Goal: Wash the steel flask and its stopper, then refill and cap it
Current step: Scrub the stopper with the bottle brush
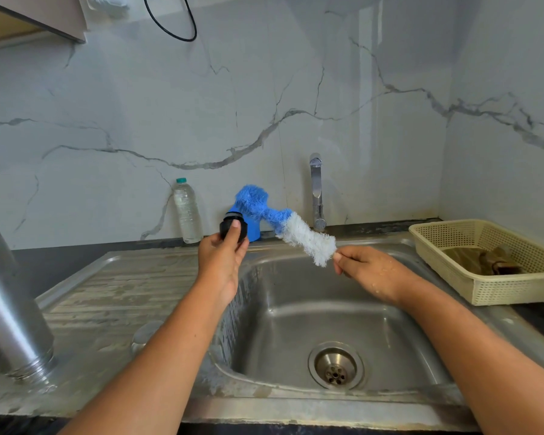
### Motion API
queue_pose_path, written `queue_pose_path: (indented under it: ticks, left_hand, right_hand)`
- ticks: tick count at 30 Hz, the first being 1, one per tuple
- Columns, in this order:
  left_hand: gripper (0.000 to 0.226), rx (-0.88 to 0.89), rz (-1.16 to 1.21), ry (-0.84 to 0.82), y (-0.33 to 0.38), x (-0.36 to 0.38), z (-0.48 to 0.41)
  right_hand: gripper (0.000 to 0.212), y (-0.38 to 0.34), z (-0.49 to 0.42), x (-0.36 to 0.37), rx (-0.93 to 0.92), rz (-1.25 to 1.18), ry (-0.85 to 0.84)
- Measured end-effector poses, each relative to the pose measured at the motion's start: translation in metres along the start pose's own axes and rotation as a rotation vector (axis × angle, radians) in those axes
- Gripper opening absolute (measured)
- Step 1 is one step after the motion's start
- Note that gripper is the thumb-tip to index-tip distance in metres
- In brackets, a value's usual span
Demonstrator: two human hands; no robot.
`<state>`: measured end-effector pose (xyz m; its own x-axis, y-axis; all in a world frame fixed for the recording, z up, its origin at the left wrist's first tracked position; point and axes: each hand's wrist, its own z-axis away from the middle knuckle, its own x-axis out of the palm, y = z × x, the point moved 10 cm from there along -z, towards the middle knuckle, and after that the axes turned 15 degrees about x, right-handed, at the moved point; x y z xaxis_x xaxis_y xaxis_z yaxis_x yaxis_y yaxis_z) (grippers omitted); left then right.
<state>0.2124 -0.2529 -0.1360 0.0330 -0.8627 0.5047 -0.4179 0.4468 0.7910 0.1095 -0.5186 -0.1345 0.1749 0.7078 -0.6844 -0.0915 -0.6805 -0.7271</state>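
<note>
Left hand (222, 262) is gripping the black stopper (233, 228) above the sink's (296, 324) left rim; right hand (369, 271) is pinching the handle end of a blue-and-white bottle brush (283, 224) over the basin — bristle tip pointing toward the stopper. Steel flask (11, 312) is standing mouth-down on the drainboard (117, 293), far left — well apart from both hands; faucet (317, 191) is behind the brush.

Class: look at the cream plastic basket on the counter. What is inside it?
Inside the cream basket lies a crumpled brownish cloth. The near wall covers its lower part, so anything beneath it cannot be seen.
</note>
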Motion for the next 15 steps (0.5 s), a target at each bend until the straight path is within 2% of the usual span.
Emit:
queue_pose_path:
  ticks: [4, 8, 10, 13, 15]
  left_hand:
    - [0.05, -0.057, 0.155, 0.017, -0.002, 0.0, 0.0]
    - [0.023, -0.106, 0.176, -0.09, -0.004, 0.015, 0.01]
    - [0.018, -0.1, 0.163, -0.097, -0.002, 0.018, 0.012]
    - [0.029, -0.053, 0.18, -0.026, 0.005, 0.008, 0.005]
    - [0.029, -0.027, 0.171, 0.009, 0.007, 0.001, 0.001]
  right_hand:
    - [0.034, -0.001, 0.0, 0.005, -0.007, 0.035, -0.014]
    - [0.034, -0.004, 0.0, 0.008, -0.012, 0.025, -0.01]
    - [0.034, -0.002, 0.0, 0.007, -0.002, 0.04, -0.017]
    - [0.034, 0.005, 0.0, 0.001, 0.012, 0.053, -0.021]
    - [0.034, 0.007, 0.0, -0.002, 0.018, 0.062, -0.017]
